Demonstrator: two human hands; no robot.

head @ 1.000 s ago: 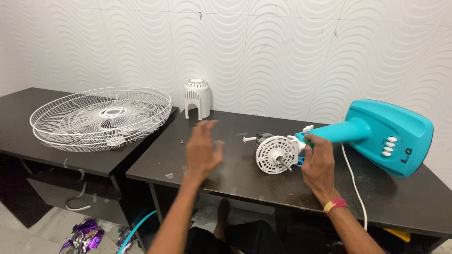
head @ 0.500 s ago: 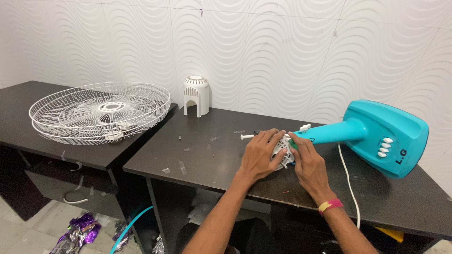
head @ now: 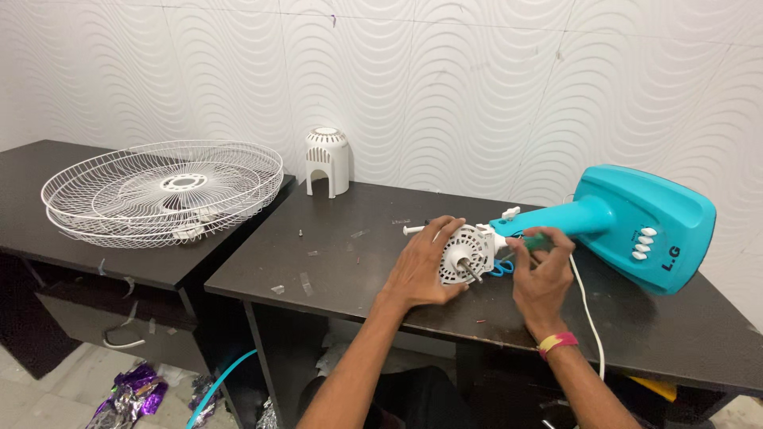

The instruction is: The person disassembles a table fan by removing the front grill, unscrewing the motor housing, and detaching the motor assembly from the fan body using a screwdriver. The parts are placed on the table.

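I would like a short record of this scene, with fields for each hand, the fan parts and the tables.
left hand: left hand rests on the white motor, holding its near side
right hand: right hand grips a green-handled tool beside the motor
motor: lies on the desk, shaft pointing toward the camera, joined to the teal stand
stand: lies on its side, white cord running off the desk edge
cover: white motor cover upright by the wall
grilles: wire grilles stacked on the left table
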